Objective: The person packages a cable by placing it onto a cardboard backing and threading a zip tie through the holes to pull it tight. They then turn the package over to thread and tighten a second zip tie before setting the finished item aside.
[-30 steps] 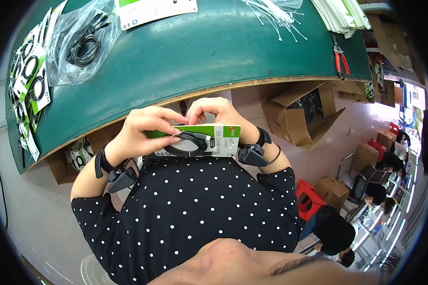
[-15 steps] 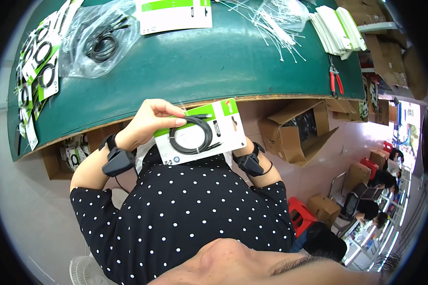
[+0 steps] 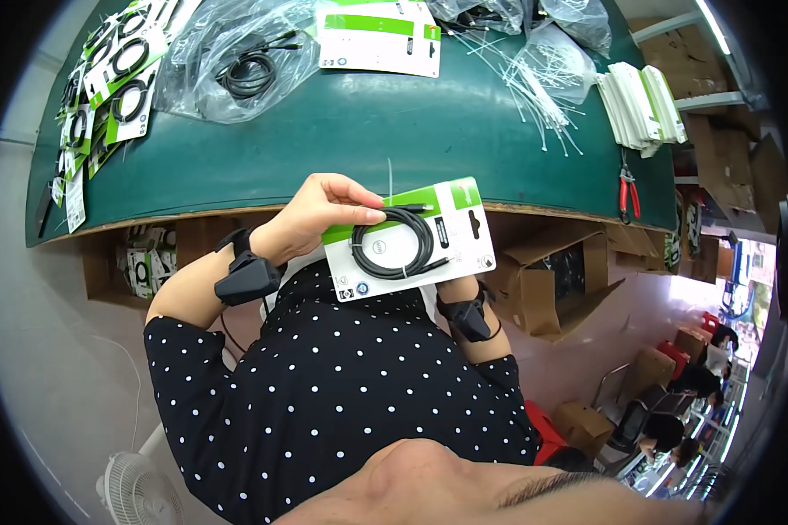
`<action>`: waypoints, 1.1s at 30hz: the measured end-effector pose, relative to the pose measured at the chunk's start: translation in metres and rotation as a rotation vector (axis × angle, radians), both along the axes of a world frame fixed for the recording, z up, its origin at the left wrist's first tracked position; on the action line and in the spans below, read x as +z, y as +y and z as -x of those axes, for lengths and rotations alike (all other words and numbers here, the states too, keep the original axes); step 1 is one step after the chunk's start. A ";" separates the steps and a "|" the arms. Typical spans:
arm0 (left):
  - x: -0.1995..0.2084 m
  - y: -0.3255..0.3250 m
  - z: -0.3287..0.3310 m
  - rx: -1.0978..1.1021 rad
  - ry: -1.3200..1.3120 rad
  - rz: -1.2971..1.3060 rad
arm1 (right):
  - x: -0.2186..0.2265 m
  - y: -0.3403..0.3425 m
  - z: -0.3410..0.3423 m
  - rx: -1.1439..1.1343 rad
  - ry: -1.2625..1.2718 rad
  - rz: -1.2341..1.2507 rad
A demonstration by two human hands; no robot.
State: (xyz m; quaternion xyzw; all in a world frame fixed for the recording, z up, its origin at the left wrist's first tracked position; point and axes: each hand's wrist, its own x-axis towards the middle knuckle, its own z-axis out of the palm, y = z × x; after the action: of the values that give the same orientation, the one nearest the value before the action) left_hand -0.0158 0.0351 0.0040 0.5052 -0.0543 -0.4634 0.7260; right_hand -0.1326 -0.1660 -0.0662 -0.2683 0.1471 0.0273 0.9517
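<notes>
One cable card [image 3: 464, 241] hangs over the lap just in front of the green table [image 3: 341, 131], with one black cable coil [image 3: 426, 247] on its face and one pale tie end [image 3: 390, 175] sticking up past its top edge; there are two hands, the left hand [image 3: 328, 210] pinching the card's upper left corner between thumb and forefinger beside the coil, the right hand [image 3: 456, 288] mostly behind the card, so I cannot tell what its fingers do. Two black wrist devices [image 3: 248, 278] show, one per wrist. On the table lie one pair of red-handled cutters [image 3: 628, 194], one clear bag [image 3: 188, 92] with one loose coil [image 3: 247, 77], what look like at least two flat cards [image 3: 381, 44], though they overlap near the blurred rim, many white ties [image 3: 534, 96], a stack of cards [image 3: 632, 109] and a heap of carded cables [image 3: 131, 96] too tangled to count. Two open cartons [image 3: 543, 302] sit below the table's edge. A second ago both hands' fingertips met at the card's top edge and the card leaned back; now its face is turned up, the right fingers have gone from that edge, and the tie end stands clear
</notes>
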 end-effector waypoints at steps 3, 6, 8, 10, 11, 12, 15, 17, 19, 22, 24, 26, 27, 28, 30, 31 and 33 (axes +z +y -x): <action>0.004 0.003 -0.002 0.051 -0.016 0.026 | 0.005 0.004 -0.003 0.011 -0.012 0.084; 0.004 0.003 -0.005 0.053 0.024 0.075 | 0.014 0.005 -0.004 -0.010 -0.042 0.305; 0.004 0.002 -0.002 0.044 0.026 0.072 | 0.019 0.005 -0.002 -0.014 -0.093 0.141; 0.005 0.001 0.001 0.033 0.034 0.053 | 0.020 0.006 -0.002 -0.016 -0.121 0.061; 0.005 0.001 0.001 0.033 0.031 0.056 | 0.017 0.005 -0.003 -0.026 -0.107 0.074; 0.006 0.002 0.001 0.044 0.019 0.044 | 0.014 0.005 -0.004 -0.036 -0.094 0.087; 0.012 0.005 0.001 0.067 -0.012 0.021 | 0.017 -0.010 -0.009 -0.110 -0.097 0.456; 0.018 0.007 -0.001 0.153 -0.188 0.035 | 0.034 -0.026 -0.017 -0.254 -0.110 0.807; 0.025 0.009 -0.001 0.192 -0.279 0.044 | 0.065 -0.038 -0.019 -0.340 -0.114 0.804; 0.034 0.011 0.003 0.219 -1.303 -0.091 | 0.099 -0.036 -0.008 -0.524 -0.249 0.974; 0.037 0.008 0.009 0.200 -1.485 -0.078 | 0.120 -0.016 0.001 -0.034 -0.232 0.928; 0.039 0.005 0.015 0.179 -1.838 -0.060 | 0.117 0.000 -0.005 0.185 -0.138 0.779; 0.039 0.006 0.015 0.174 -1.840 -0.057 | 0.116 0.003 -0.007 0.180 -0.138 0.778; 0.039 0.007 0.016 0.178 -1.886 -0.076 | 0.114 0.005 -0.010 0.257 -0.092 0.701; 0.036 0.007 0.016 0.186 -1.976 -0.115 | 0.109 0.007 -0.013 0.409 0.002 0.542; 0.035 0.007 0.016 0.184 -1.977 -0.116 | 0.106 0.009 -0.014 0.408 0.001 0.541; 0.031 0.006 0.017 0.220 -1.845 -0.116 | 0.100 0.012 -0.014 0.412 -0.021 0.569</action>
State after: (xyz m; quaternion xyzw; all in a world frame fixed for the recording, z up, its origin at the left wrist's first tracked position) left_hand -0.0328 0.0416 0.0352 0.7115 -0.5384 0.1910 0.4091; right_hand -0.1182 -0.1541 0.0340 -0.5470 0.0820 0.1741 0.8147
